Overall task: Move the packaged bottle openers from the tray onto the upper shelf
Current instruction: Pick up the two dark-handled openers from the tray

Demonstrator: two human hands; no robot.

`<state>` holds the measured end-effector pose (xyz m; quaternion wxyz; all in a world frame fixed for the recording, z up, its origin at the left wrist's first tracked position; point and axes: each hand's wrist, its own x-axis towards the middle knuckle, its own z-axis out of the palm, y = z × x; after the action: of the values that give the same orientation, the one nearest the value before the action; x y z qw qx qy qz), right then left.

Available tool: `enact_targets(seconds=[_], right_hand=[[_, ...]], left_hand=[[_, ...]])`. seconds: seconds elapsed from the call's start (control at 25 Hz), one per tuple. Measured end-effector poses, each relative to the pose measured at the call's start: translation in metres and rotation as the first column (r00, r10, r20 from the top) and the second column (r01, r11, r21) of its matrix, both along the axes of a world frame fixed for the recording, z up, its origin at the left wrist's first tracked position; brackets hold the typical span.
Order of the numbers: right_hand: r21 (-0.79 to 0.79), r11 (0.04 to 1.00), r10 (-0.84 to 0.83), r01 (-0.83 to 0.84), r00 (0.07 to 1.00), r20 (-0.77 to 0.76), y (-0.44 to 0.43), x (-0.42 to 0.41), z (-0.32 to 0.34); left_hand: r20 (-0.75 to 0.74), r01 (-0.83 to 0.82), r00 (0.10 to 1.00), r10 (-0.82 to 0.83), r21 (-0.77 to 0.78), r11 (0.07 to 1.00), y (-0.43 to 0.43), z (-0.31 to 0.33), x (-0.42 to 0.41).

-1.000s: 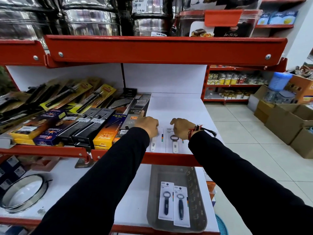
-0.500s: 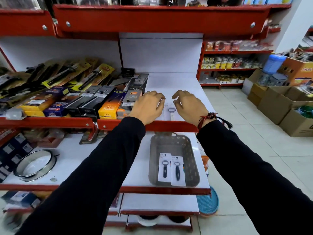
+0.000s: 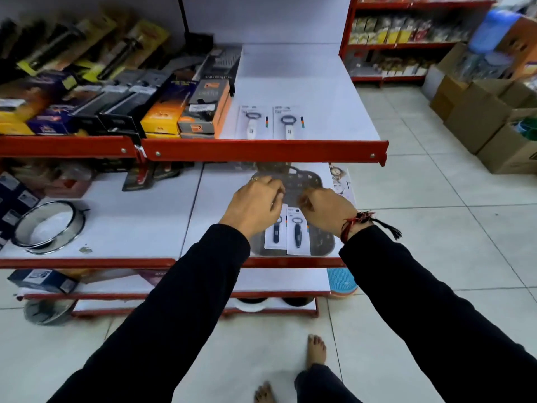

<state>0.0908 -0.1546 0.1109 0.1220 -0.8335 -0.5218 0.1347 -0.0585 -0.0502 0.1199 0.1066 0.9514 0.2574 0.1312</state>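
Two packaged bottle openers with white handles (image 3: 252, 123) (image 3: 287, 123) lie side by side on the upper shelf (image 3: 319, 106), near its red front edge. On the shelf below stands a grey perforated tray (image 3: 324, 245). In it lie two packs with dark-handled openers (image 3: 274, 234) (image 3: 297, 237). My left hand (image 3: 255, 205) is curled over the top of the left pack. My right hand (image 3: 325, 207) covers the top of the right pack. The fingers hide the packs' upper edges, so whether they grip them is unclear.
Boxed kitchen tools (image 3: 180, 112) fill the upper shelf left of the white openers. A round metal sieve (image 3: 49, 225) sits on the lower shelf at left. Cardboard boxes (image 3: 482, 117) stand on the tiled floor at right. My bare feet (image 3: 316, 347) are below.
Both hands left the white-handled packs on the upper shelf and came down to the tray. The camera tilted downward, so the tray is now central.
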Motion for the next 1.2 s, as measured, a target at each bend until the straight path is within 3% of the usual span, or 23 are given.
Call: enact_targets(seconds=[0.24, 0.64, 0.88, 1.08, 1.2], right_hand=[[-0.142, 0.989, -0.040, 0.028, 0.996, -0.079, 0.029, 0.036, -0.077], [-0.385, 0.923, 0.053, -0.018, 0.995, 0.080, 0.098, 0.085, -0.157], [-0.319, 0.948, 0.053, -0.018, 0.993, 0.102, 0.100, 0.080, -0.162], [-0.113, 0.993, -0.039, 0.018, 0.982, -0.183, 0.089, 0.080, -0.132], [-0.014, 0.998, -0.065, 0.064, 0.966, -0.250, 0.071, 0.067, -0.107]], left_hand=[[-0.287, -0.056, 0.958, 0.013, -0.142, 0.988, 0.025, -0.069, 0.050], [-0.577, -0.168, 0.817, 0.019, -0.206, 0.964, 0.080, -0.151, 0.131], [-0.567, -0.156, 0.823, 0.040, -0.157, 0.975, 0.090, -0.163, 0.126], [-0.463, -0.196, 0.883, 0.076, -0.218, 0.956, 0.085, -0.134, 0.111], [-0.338, -0.177, 0.938, 0.073, -0.289, 0.941, 0.074, -0.111, 0.094]])
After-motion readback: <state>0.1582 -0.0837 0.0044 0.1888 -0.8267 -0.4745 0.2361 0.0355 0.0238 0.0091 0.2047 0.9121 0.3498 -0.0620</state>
